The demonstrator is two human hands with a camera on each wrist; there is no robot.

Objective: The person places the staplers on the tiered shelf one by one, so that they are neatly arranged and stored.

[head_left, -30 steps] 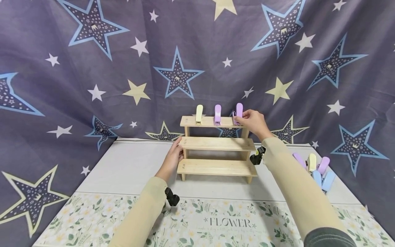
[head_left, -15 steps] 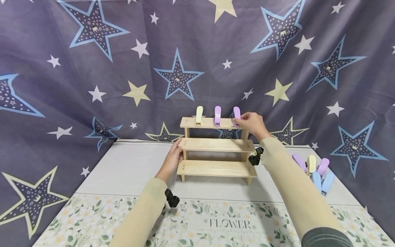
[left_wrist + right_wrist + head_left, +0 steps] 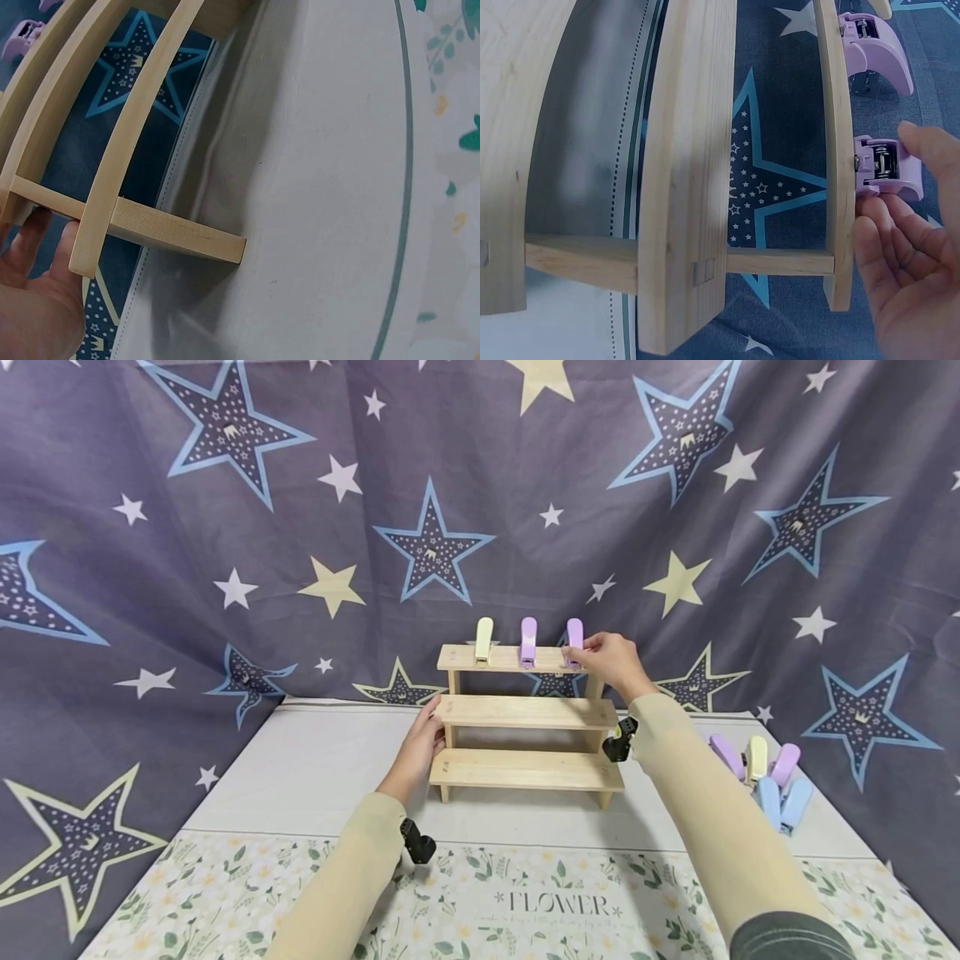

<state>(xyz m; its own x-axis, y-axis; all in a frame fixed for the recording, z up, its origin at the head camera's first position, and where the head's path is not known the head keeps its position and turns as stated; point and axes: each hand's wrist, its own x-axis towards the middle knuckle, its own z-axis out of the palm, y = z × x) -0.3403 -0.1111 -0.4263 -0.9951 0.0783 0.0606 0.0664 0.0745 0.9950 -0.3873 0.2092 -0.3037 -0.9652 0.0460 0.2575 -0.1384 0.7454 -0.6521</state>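
Head, right purple stapler: right purple stapler (image 3: 574, 633) was higher and slightly side-on a second ago; now lower, a touch left, facing front on the top shelf (image 3: 506, 657) of the wooden rack (image 3: 525, 712).
Head, row: reads as three in line with the yellow stapler (image 3: 484, 637) and middle purple stapler (image 3: 528, 638); I'd call the third all but placed, hand not off it.
Head, right hand: right hand (image 3: 613, 658) narrow, pinching the right purple stapler from the rack's right.
Head, left hand: left hand (image 3: 415, 756) at the rack's left side, unmoved.
Head, loose staplers: loose staplers (image 3: 757, 755), two purple, one yellow, two blue, well right of the rack.
Head, surface: white mat (image 3: 322, 760) under the rack; flowered band (image 3: 240, 893) in front.
Head, room: star-print curtain (image 3: 517, 560) behind the rack and down both sides.
Left wrist, side bar: left fingers fairly straight against the rack's side bar (image 3: 176, 229); can't see a full grip.
Right wrist, pinch: thumb and fingers round the right purple stapler, its base at the rack's top shelf.
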